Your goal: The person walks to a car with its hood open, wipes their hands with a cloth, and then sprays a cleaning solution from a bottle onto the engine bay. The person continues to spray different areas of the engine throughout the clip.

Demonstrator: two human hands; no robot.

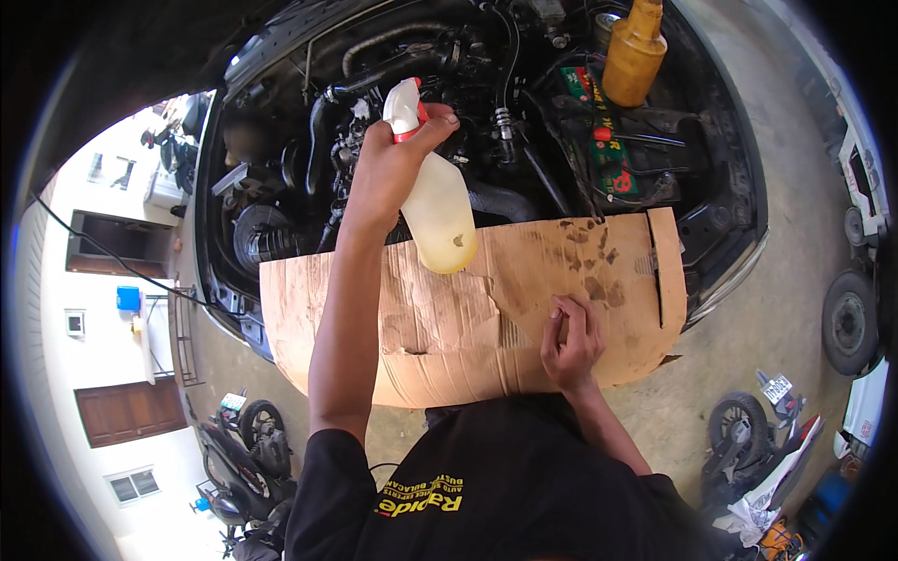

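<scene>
In my left hand [388, 173] is a pale yellowish spray bottle [440, 215] with a white and red trigger head. My fingers wrap round its neck, and it tilts over the engine [440, 122] of a car with its hood up. A little liquid shows at the bottle's base. My right hand [572, 346] hovers at or rests on a sheet of brown cardboard [430, 318]; contact is hard to tell. Its fingers curl inward, and nothing shows in them. Dark oily stains mark the cardboard near that hand. It lies over the car's front edge.
A yellow plastic bottle [635, 56] stands at the engine bay's right, by a green and red battery [599, 131]. A red-handled screwdriver [636, 137] lies across it. Motorcycles [248, 458] stand behind me to both sides. A wheel [849, 323] is at far right.
</scene>
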